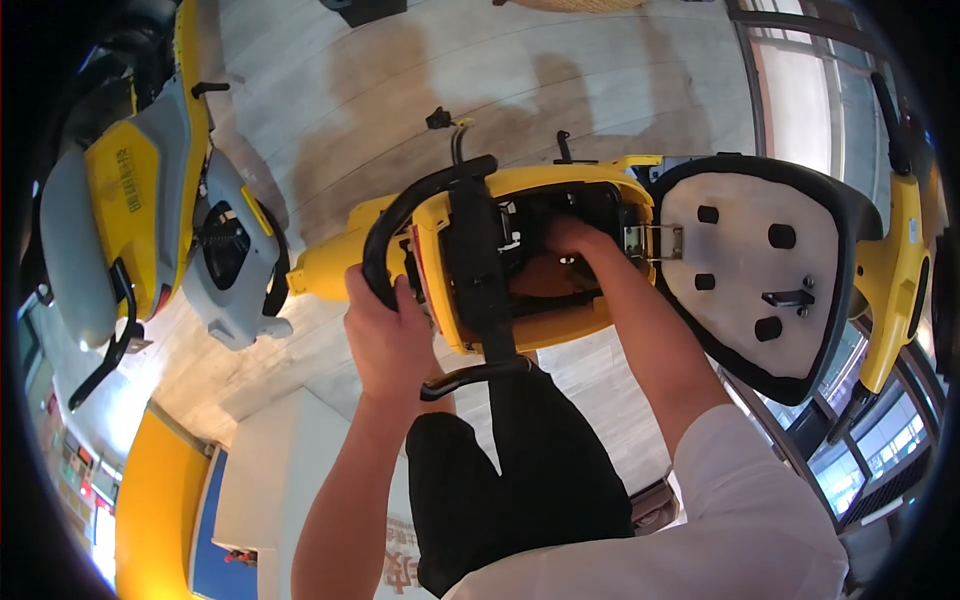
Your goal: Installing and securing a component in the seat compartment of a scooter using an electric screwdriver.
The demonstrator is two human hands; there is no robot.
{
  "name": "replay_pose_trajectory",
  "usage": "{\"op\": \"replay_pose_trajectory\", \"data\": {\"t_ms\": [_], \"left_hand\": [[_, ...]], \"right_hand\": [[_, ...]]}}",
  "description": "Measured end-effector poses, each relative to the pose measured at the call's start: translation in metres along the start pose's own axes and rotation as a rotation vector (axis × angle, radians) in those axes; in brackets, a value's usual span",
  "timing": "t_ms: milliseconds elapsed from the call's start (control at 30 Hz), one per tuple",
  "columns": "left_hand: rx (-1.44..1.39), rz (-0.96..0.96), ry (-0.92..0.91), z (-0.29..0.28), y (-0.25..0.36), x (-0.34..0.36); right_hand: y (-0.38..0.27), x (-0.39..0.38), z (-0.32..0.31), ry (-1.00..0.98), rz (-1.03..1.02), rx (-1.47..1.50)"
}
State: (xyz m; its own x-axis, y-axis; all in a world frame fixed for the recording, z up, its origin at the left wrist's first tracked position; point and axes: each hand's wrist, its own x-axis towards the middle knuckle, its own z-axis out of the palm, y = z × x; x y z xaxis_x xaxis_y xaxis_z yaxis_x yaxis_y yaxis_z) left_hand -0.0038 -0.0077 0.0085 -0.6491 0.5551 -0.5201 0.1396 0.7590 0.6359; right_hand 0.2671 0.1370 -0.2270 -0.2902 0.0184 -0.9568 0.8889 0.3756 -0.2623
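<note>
My left hand (385, 335) grips the curved black rail (400, 205) at the rear of a yellow scooter (545, 325). My right hand (575, 237) reaches into the scooter's open under-seat compartment, its fingers hidden in shadow among dark parts and small metal fittings. The seat (750, 260) is flipped up to the right on a metal hinge (672, 242), showing its pale underside with black pads. A wide black strip (478, 260) runs across the rail end of the compartment.
A second yellow and grey scooter (125, 200) stands at the left. Behind me at lower left are a yellow panel (150, 500) and a white box-like unit (255, 470). Yellow handlebar parts (895, 285) and glazed windows (890, 450) are at the right, above a pale wooden floor (470, 55).
</note>
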Motion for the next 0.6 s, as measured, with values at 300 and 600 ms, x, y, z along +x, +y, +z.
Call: {"op": "replay_pose_trajectory", "data": {"t_ms": [300, 600], "left_hand": [[0.011, 0.060, 0.023, 0.000, -0.005, 0.002], [0.072, 0.025, 0.046, 0.001, -0.002, 0.000]], "right_hand": [[0.018, 0.058, -0.001, 0.202, 0.064, -0.422], [0.045, 0.068, 0.035, 0.507, 0.183, -0.095]]}}
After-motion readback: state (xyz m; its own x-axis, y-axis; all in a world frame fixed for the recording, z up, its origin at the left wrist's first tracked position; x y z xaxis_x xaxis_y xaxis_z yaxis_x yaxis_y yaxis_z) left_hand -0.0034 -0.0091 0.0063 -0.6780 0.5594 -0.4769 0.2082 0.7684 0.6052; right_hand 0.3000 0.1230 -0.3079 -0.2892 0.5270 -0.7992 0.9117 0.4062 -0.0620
